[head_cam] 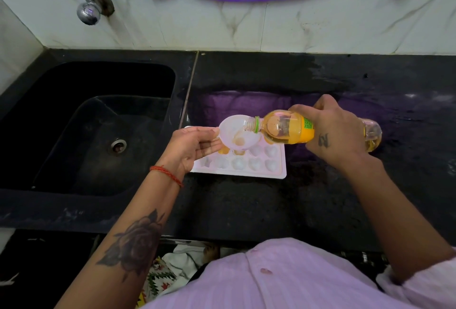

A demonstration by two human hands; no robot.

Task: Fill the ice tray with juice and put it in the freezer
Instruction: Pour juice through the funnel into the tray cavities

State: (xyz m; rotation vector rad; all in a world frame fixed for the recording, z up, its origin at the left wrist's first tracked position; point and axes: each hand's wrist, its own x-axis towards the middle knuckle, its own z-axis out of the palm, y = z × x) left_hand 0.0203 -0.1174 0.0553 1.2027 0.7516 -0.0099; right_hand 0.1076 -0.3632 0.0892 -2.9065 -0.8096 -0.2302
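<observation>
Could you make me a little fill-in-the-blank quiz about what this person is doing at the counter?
1. The right hand tips a juice bottle into a small pink ____.
2. The left hand holds that funnel over the pink ice ____.
3. The tray lies to the ____ of the sink.

Missing words: funnel; tray; right

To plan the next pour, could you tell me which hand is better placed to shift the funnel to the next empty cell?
The left hand: it already pinches the funnel over the ice tray.
</observation>
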